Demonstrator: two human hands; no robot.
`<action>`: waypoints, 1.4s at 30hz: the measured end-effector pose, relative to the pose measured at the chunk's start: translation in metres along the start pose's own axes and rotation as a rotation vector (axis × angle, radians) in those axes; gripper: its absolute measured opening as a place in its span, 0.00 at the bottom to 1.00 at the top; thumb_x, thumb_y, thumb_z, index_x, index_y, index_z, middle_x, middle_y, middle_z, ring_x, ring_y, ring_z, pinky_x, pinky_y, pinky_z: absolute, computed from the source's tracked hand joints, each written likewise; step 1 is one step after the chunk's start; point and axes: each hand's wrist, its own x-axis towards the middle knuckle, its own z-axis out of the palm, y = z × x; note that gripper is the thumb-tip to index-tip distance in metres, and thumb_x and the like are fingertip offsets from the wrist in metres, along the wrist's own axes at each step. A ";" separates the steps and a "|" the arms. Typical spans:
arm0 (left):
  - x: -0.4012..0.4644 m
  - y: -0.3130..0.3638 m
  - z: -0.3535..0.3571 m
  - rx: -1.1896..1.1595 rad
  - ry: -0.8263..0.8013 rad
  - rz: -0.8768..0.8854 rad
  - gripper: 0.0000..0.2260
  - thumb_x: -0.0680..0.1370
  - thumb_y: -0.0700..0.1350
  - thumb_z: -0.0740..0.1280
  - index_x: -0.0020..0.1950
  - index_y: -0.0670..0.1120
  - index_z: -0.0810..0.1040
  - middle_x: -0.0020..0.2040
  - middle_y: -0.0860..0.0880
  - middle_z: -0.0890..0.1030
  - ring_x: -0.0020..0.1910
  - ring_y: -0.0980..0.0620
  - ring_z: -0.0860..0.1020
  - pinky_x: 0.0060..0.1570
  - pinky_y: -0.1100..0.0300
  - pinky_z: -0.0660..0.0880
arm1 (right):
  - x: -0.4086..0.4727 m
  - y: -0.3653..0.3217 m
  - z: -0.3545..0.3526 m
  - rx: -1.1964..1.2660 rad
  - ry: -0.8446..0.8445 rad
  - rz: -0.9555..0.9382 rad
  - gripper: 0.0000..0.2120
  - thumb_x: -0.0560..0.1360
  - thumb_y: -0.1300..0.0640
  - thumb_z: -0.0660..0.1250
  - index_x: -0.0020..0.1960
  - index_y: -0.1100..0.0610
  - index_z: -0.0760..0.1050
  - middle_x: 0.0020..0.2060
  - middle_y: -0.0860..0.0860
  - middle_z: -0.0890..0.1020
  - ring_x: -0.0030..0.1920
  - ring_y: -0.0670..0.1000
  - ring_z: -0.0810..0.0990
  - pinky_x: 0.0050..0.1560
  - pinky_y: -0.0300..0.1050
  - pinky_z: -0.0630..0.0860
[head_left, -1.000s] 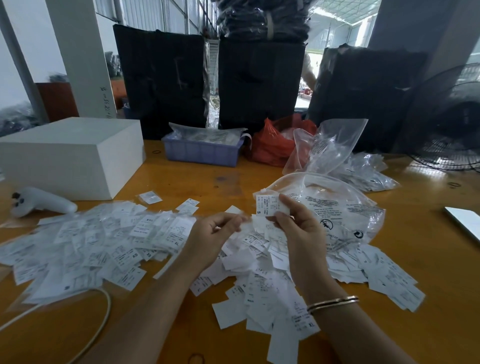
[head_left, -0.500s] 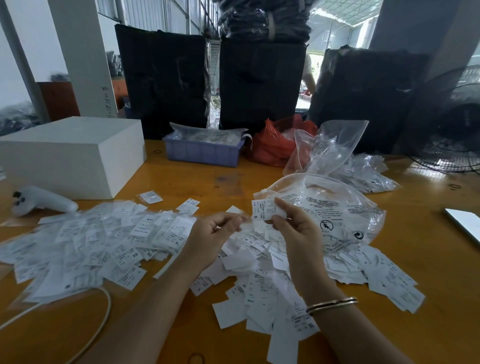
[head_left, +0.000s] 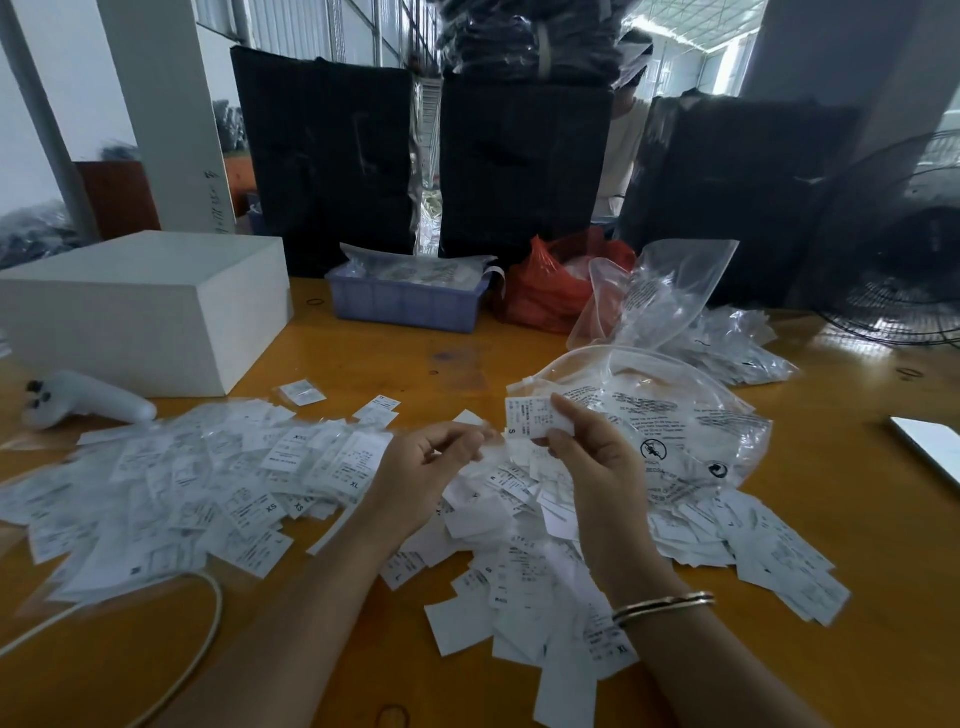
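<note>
Fingers (head_left: 569, 415) of the right hand (head_left: 597, 478) pinch a few size labels (head_left: 530, 418) at centre frame, above the heap (head_left: 524, 561) on the counter (head_left: 363, 358); light, limp and probably slippery, they seem best nipped edgewise, while the left hand (head_left: 426, 467) curls, hold unclear.

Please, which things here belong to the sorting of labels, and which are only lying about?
In the job: right hand, the S label it pinches, left hand, label pile on the left, loose labels under the hands, clear bag.
Lying about: white box, white controller, blue tray, red bag, fan, cable.
</note>
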 end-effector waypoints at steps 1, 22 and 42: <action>0.000 0.000 0.000 0.002 0.000 0.000 0.08 0.73 0.55 0.63 0.45 0.57 0.81 0.38 0.62 0.82 0.40 0.65 0.79 0.39 0.73 0.73 | 0.000 0.001 0.000 -0.013 -0.010 -0.004 0.17 0.75 0.68 0.65 0.51 0.48 0.81 0.46 0.51 0.84 0.46 0.46 0.83 0.44 0.32 0.76; -0.001 0.000 -0.002 0.006 0.071 -0.020 0.09 0.72 0.57 0.64 0.45 0.56 0.80 0.38 0.59 0.83 0.39 0.62 0.79 0.40 0.70 0.75 | 0.001 0.005 -0.003 -0.272 -0.055 -0.133 0.20 0.76 0.68 0.63 0.52 0.43 0.78 0.41 0.43 0.84 0.42 0.59 0.80 0.43 0.47 0.78; -0.001 0.001 0.001 -0.091 -0.009 -0.092 0.06 0.73 0.45 0.71 0.47 0.57 0.80 0.43 0.58 0.83 0.44 0.59 0.81 0.42 0.69 0.77 | -0.003 0.005 0.002 -0.332 -0.128 -0.120 0.17 0.76 0.67 0.65 0.53 0.45 0.77 0.37 0.47 0.84 0.38 0.43 0.81 0.40 0.38 0.78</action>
